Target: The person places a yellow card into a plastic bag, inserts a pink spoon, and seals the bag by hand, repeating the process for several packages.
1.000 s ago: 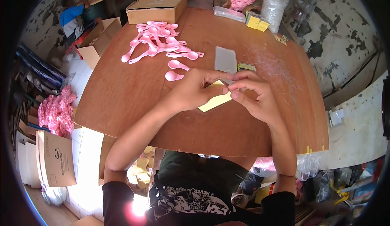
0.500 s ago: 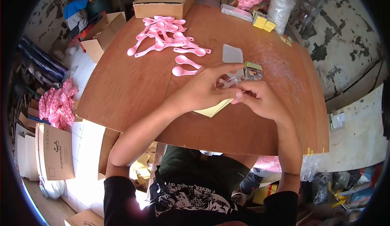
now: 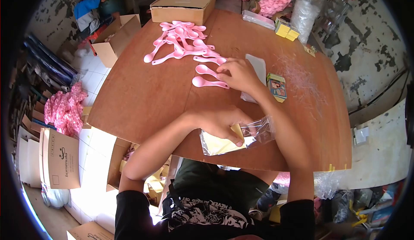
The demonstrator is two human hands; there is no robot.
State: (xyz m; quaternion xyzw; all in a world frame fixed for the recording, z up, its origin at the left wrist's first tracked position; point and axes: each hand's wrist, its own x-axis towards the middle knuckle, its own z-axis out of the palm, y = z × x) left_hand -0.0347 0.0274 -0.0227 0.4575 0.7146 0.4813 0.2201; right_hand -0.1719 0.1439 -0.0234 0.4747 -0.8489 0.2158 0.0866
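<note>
My left hand (image 3: 224,121) grips a clear plastic bag (image 3: 264,130) with a yellow card (image 3: 215,144) inside, low over the table's near edge. My right hand (image 3: 239,74) reaches across to two pink spoons; its bent fingertips are at the handle of the upper spoon (image 3: 205,70), and whether they pinch it is hard to tell. The lower spoon (image 3: 207,83) lies just below. Beyond them is a pile of pink spoons (image 3: 179,42). Beside my right wrist are a stack of clear bags (image 3: 257,67) and a small printed box (image 3: 277,87).
A cardboard box (image 3: 183,7) stands at the table's far edge. Yellow boxes (image 3: 286,29) and a bag of clear plastic (image 3: 305,16) are at the far right. Thin plastic strands (image 3: 302,78) lie on the right. Another person (image 3: 86,11) is at the far left.
My right hand has left the plastic bag and moved up and left to the spoons. My left hand has come lower with the bag, which now shows around the yellow card.
</note>
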